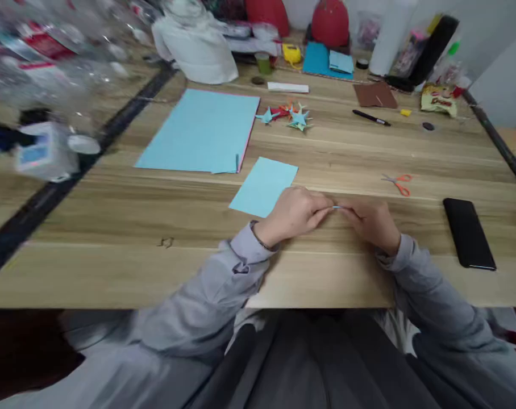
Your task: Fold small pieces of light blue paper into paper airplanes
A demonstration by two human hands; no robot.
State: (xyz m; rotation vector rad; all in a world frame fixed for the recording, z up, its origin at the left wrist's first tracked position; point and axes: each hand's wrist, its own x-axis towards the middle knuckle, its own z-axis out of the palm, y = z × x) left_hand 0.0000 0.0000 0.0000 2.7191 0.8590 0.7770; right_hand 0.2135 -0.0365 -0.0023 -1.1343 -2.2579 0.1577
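Between my fingertips, low over the table, is a small piece of blue paper [337,207], most of it hidden by the fingers. My left hand [298,210] pinches its left end, and my right hand [369,221] pinches the other. A light blue sheet of paper [262,184] lies flat beside my left hand, partly covered by it. Farther back sits a larger stack of light blue paper [202,130] with a pink edge showing beneath. Several small folded paper stars [298,118] in blue, red and green are grouped behind my hands.
Orange-handled scissors [400,183] and a black phone [469,233] lie to the right. A black pen [371,117] and a brown paper piece [375,95] are farther back. Clear plastic bottles [49,68] crowd the far left. A white bag [196,45] stands at the back.
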